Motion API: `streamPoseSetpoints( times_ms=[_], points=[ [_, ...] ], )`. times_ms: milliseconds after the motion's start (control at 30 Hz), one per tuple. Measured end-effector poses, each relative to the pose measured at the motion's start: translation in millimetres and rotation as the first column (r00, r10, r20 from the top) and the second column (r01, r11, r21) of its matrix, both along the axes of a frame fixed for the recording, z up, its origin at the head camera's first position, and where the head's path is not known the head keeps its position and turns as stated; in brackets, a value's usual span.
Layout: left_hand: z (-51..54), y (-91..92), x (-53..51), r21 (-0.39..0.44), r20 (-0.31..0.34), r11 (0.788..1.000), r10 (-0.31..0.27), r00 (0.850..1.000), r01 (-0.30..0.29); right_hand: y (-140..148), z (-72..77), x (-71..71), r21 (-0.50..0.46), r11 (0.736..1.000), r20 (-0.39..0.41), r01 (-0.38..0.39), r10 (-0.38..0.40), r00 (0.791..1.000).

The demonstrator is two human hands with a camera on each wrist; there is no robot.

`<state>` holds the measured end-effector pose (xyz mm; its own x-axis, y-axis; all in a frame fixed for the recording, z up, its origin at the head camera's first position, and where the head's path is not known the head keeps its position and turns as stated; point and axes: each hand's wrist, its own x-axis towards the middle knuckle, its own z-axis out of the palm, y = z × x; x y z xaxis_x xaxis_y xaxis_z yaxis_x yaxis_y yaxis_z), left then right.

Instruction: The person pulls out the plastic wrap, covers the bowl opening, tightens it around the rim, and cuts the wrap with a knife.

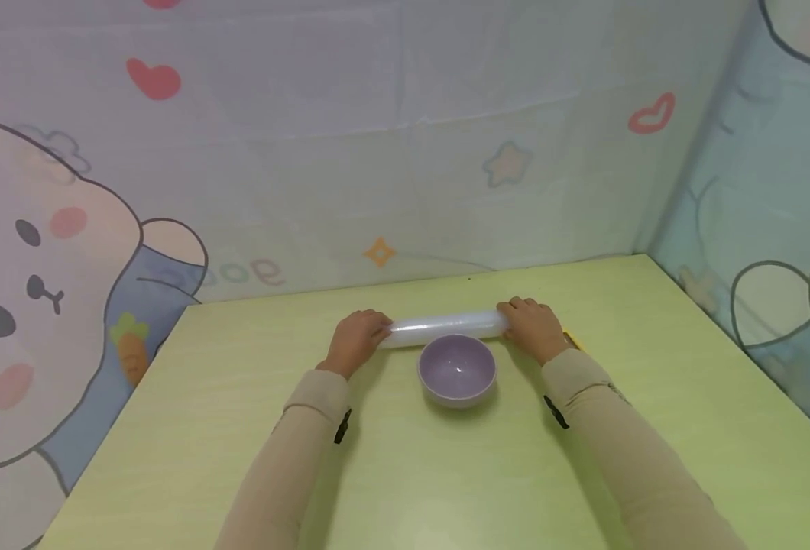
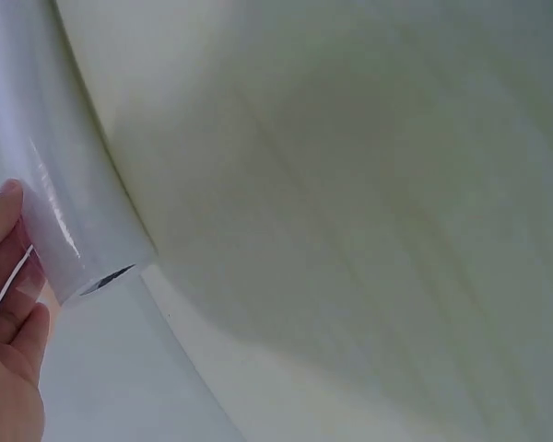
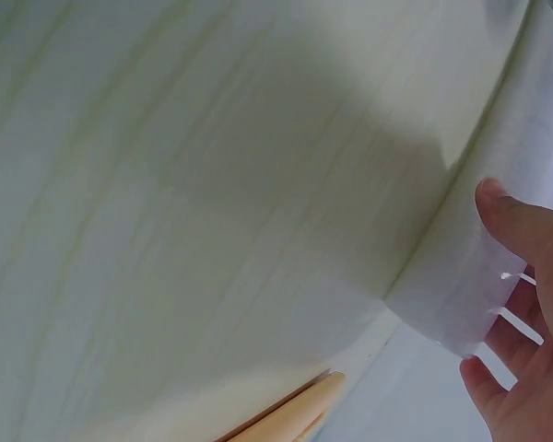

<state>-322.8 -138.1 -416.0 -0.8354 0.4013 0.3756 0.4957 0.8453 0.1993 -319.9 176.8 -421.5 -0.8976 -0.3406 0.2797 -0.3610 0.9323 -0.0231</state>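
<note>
Nearest the camera: beige sleeves (image 1: 274, 473), extending forward along both sides of the purple bowl (image 1: 457, 372), with turned-back cuffs (image 1: 318, 393). Beneath the cuffs: black strap ends (image 1: 342, 426), one to the left and one to the right of the bowl.

Landmark: purple bowl, standing upright on the yellow-green table (image 1: 405, 489), with a bright glint inside.

Translucent white roll (image 1: 439, 328): lies crosswise just beyond the bowl, extending past it to both sides, partly masked by the far rim in the head view. Contact between roll and bowl: cannot tell. Contact between roll and table: cannot tell. Surface: smooth and glossy, with a dark opening at one end in the left wrist view.

Left hand (image 1: 357, 340): positioned beyond and to the left of the bowl. Grips the adjacent end of the roll between thumb and fingers.

Right hand (image 1: 534, 328): positioned beyond and to the right of the bowl. Grips the opposite end, with the thumb pressed against the surface and the fingers curled around the other side.

Yellow-edged object (image 1: 574, 341): lies to the right of the bowl, just beside the right hand, mostly hidden. Type: cannot tell.

Cloth backdrop (image 1: 446, 198): hangs well beyond the bowl, printed with red hearts (image 1: 153, 80) and a star (image 1: 508, 164). Far left of the bowl: printed cartoon figure (image 1: 54, 275).
</note>
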Motion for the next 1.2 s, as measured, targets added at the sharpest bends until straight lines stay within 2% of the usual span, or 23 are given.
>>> streamPoseSetpoints(
  times_ms=[100, 233, 500, 633, 800, 967, 1200],
  points=[
    [-0.7, -1.8, -1.1, 0.03, -0.026, 1.0, -0.006, 1.0, 0.007, -1.5, 1.8, 2.2, -0.011, 1.0, 0.012, 0.005, -0.005, 1.0],
    [-2.8, -2.1, -2.2, 0.03, -0.076, 1.0, 0.001, 0.997, 0.001, -3.1, 3.0, 3.6, -0.016, 1.0, 0.013, 0.008, -0.008, 1.0],
    [-5.3, 0.1, -1.2, 0.013, -0.135, 0.999, 0.049, 0.99, -0.048, -3.2, -0.5, 3.0, -0.017, 1.0, 0.014, 0.003, -0.003, 1.0],
    [1.5, 1.2, -3.4, -0.015, -0.122, 0.998, 0.057, 0.991, -0.06, -2.0, -3.4, 0.1, -0.01, 1.0, -0.017, -0.003, 0.002, 1.0],
    [10.8, 1.3, -8.0, -0.057, -0.067, 0.995, 0.078, 0.995, -0.081, -3.2, -1.9, -1.2, -0.005, 1.0, -0.047, -0.007, 0.007, 0.999],
    [14.9, 2.1, -8.5, -0.072, -0.038, 0.993, 0.09, 0.995, -0.093, -4.9, 1.7, 0.9, 0.005, 1.0, -0.013, 0.007, -0.007, 1.0],
    [15.9, 5.3, -9.7, -0.075, -0.064, 0.991, 0.105, 0.992, -0.109, -6.4, -2.6, 3.4, -0.041, 0.998, 0.046, 0.047, -0.045, 0.998]
  ],
)
